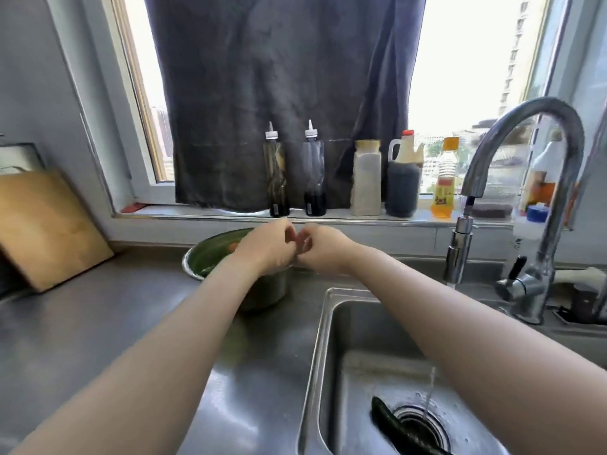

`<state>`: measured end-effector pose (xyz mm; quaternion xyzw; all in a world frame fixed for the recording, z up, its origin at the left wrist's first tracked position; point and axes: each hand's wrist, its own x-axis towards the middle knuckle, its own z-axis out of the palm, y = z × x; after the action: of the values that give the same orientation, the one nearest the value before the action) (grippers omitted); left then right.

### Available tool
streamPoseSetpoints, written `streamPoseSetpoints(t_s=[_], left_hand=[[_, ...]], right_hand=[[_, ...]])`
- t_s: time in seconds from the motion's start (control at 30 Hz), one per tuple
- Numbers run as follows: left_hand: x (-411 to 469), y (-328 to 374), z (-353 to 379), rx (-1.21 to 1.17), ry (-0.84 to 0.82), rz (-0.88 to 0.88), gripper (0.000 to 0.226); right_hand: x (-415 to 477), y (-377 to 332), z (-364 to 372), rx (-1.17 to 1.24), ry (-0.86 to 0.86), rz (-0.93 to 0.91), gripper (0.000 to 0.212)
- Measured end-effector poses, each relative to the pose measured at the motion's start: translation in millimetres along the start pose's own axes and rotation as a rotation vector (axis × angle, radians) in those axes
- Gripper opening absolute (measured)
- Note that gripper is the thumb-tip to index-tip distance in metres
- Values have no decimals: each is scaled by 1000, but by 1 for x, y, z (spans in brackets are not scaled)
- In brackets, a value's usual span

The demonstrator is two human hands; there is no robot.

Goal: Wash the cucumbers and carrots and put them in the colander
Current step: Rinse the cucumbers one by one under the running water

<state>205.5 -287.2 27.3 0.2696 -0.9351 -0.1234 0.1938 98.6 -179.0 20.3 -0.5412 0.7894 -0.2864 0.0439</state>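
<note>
Head view, and both hands are up over the colander at the back of the tabletop: the left hand and the right hand face each other, fingers curled in, fingertips nearly meeting. Nothing shows between them, though motion blur there means I can't rule out something small pinched in the fingers. Down in the colander lie green cucumbers with a bit of orange carrot peeking out beside the left hand. One dark cucumber lies in the sink, stretched along the left edge of the drain, with the thin stream of water from the faucet falling just beside it. That looks like the piece left to wash. It should handle as a stiff, fairly light rod, but wet skin on wet steel will likely be slippery, so a fingertip pinch at one end could let it shoot away. The better hold, I'd judge, is a full wrap around the middle, palm over the top, with the other hand rubbing along its length under the stream. Then lift it across to the colander, laying it in rather than dropping it so it doesn't bruise.
</note>
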Motion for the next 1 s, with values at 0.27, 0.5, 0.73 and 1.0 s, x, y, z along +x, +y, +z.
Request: streamPoseSetpoints(t_s=[0.27,0.5,0.73,1.0], left_hand=[[15,-85,-38,41,-82,-212,18],[13,-120,-31,-84,-62,-306,18],[16,-111,-27,-107,-73,-268,16],[26,-65,-28,-292,-13,-51,47]], right_hand=[[70,-59,31,-247,-206,-133,57],[97,-75,54,-544,-389,-294,71],[97,-63,48,-584,-265,-405,62],[64,-9,3,242,361,-218,19]])
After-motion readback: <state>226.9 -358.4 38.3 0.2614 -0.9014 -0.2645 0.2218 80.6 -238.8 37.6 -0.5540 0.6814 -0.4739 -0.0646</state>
